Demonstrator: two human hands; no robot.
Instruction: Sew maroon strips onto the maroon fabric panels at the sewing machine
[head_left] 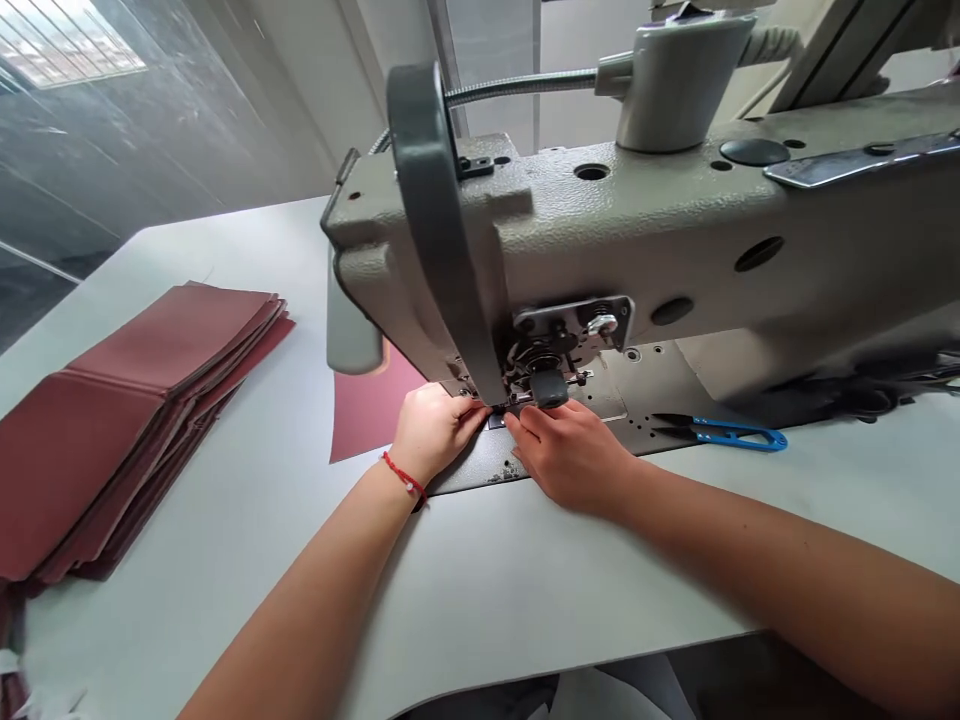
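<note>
A grey sewing machine (637, 230) reaches in from the right over the table. Under its needle area, my left hand (435, 428) has thumb and fingers pinched together; what lies between them is too small to make out. My right hand (574, 455) is close by on the right, fingers bent and pressed together below the black knob (549, 388), its fingertips near the needle plate. Whatever it grips is hidden. A flat dark red sheet (367, 405) lies beneath the machine head, beside and partly behind my left hand.
A stack of folded dark red pieces (169, 335) sits on the white table (480, 590) at the left. Blue-handled thread snips (739, 435) lie right of my right hand. Black items (862, 385) rest farther right. The machine arm overhangs both hands.
</note>
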